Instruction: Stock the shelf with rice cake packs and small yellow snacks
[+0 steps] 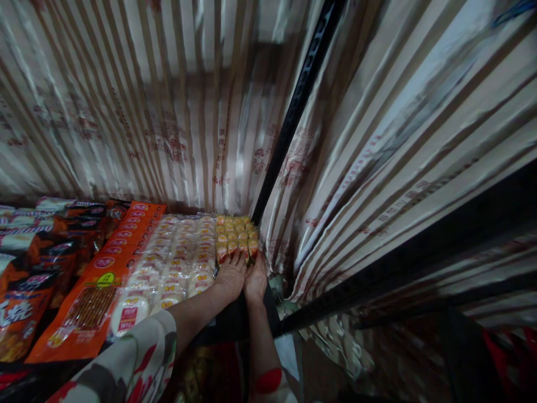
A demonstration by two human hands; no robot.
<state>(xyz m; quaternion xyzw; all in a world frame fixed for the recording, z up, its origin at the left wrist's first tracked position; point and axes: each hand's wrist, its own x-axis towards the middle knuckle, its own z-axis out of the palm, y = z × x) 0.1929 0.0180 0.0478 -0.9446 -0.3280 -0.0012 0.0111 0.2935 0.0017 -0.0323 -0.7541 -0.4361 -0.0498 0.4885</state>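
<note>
Both your left hand [230,275] and right hand [255,275] lie flat, gripping nothing, on the yellow snack pack [235,234]'s near edge; far-right shelf corner. Judged light, crushable, slippery film; hold its side edges.

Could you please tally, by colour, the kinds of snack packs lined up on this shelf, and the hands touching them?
Yellow-orange packs: 1 stack
White packs: 1 batch
Orange packs: 1 row
Dark packs: 1 group
Hands: 2, left hand, right hand
Total: 6

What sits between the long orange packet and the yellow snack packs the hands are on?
Rows of pale round cakes in clear wrappers fill that stretch between the orange packet and yellow packs, in the head view.
</note>
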